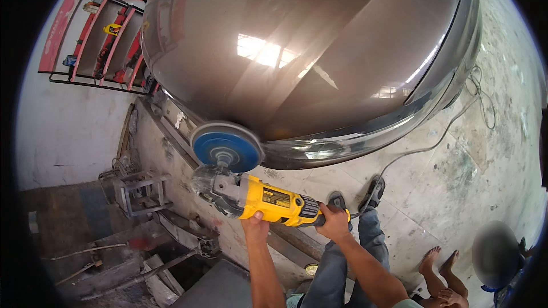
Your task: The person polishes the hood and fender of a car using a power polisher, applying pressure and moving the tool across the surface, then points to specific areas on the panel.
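A yellow rotary polisher (pixel 274 201) lies across the view, held by both hands. My left hand (pixel 256 226) grips its body from below, behind the grey gear head, with the thumb along the casing. My right hand (pixel 335 222) is wrapped around the rear handle, close to where the cord leaves. The blue backing plate (pixel 227 147) faces me, and the pale pad (pixel 222 125) behind it is at the near left edge of a glossy brown-grey car body (pixel 274 94). Whether the pad touches the paint is hidden by the plate.
A power cord (pixel 428 147) trails over the tiled floor (pixel 411 192) to loose loops at right. Another person's bare feet (pixel 429 259) are at lower right. A red rack (pixel 85 38) holding bottles stands upper left. A small stool frame (pixel 143 192) and scrap metal (pixel 188 235) lie at left.
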Motion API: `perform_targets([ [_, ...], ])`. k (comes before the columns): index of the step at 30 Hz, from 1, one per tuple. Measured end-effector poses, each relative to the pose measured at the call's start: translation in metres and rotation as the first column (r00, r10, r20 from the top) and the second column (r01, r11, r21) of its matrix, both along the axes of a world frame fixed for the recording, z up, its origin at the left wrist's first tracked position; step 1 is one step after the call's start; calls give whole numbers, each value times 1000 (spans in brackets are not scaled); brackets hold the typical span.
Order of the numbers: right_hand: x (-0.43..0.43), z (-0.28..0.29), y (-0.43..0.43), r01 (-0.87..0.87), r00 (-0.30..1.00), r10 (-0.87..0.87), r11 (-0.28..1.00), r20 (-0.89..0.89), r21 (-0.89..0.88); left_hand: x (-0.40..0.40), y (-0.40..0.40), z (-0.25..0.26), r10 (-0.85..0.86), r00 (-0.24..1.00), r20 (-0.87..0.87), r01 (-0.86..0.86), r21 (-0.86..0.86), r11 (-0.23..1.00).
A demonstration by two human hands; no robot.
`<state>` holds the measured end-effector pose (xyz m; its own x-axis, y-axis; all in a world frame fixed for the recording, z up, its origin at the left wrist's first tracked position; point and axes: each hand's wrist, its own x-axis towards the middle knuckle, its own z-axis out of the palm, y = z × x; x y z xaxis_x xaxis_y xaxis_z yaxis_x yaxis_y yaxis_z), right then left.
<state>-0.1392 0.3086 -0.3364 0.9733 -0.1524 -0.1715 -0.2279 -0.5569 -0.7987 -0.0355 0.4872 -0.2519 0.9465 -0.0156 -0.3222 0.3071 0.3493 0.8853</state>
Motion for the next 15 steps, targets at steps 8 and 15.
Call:
perform_targets([
  [8, -31, 33, 7, 135, 991, -134, 986, -18, 98, -5, -17, 19, -50, 996, 72, 43, 98, 994],
  [15, 36, 51, 23, -78, 985, 74, 997, -156, -14, 51, 26, 14, 80, 997, -16, -81, -74, 994],
])
